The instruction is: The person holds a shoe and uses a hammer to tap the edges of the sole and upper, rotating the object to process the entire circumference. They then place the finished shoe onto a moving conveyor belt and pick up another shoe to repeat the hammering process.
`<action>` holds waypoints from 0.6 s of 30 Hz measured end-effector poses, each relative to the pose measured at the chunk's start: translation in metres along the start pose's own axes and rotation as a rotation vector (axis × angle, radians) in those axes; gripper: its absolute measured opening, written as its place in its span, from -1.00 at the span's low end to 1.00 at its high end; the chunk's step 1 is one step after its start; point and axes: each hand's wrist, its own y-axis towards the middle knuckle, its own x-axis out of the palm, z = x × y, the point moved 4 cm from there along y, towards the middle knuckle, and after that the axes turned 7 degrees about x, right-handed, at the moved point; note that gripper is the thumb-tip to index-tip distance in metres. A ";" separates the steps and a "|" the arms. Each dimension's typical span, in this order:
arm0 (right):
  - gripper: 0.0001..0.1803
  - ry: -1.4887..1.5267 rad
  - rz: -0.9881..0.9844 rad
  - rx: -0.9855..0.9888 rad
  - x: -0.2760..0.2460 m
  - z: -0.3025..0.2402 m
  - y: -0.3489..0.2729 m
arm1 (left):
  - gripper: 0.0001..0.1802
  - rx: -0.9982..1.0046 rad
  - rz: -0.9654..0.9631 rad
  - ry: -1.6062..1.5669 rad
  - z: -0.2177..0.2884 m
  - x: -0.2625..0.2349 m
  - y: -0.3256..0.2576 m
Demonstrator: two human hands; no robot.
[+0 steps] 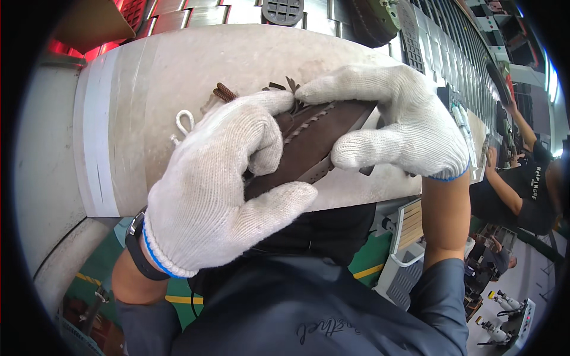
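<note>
Head view: one brown shoe (320, 137), held over the pale table (184, 71); left hand (217, 175), white-gloved, grips its left end, fingers curled; right hand (398, 121), likewise gloved, clasps its right part between fingers and thumb; white cord (184, 123) lies beside the left hand; black sole (282, 10) lies beyond the table.

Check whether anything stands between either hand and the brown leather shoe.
Nothing visible does, apart from the gloves: the gloved left hand and gloved right hand are both on the brown leather shoe. The white cord loop lies beyond the left hand's outer side, out of the way.
</note>
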 end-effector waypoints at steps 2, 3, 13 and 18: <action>0.04 -0.021 0.005 0.065 0.000 -0.002 -0.001 | -0.40 0.002 -0.012 0.055 0.002 -0.001 0.001; 0.03 -0.028 0.005 0.087 0.001 -0.001 -0.001 | -0.37 0.018 -0.015 0.039 0.002 -0.002 0.001; 0.04 -0.048 0.072 -0.184 0.011 -0.004 0.000 | -0.37 0.081 -0.011 -0.005 -0.001 0.002 0.003; -0.08 -0.084 0.093 -0.061 0.008 -0.018 0.001 | -0.41 0.111 0.006 0.023 -0.002 0.003 0.002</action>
